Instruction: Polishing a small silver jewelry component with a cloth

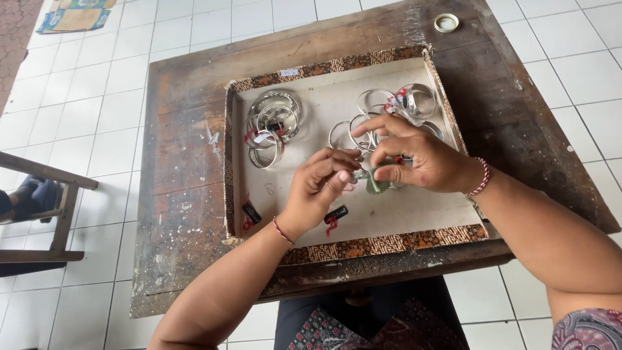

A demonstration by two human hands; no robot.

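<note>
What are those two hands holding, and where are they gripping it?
Both hands, left hand and right hand, pinch a small silver-and-green piece at its ends; what exactly it is cannot be told.

Looks like a small jewellery craft workshop/stall: worn wooden table (188, 194) on white tiled floor (97, 110), batik-edged cardboard tray (363, 246) w/ silver bangles (272, 126) & black price tags (251, 212).

both forearms came up from the bottom of the frame and met near its centre. the left hand (322, 183) was curled, its fingertips pinched together. the right hand (414, 157) faced it, thumb and fingers closed, forefinger arched, a banded wrist behind.
</note>
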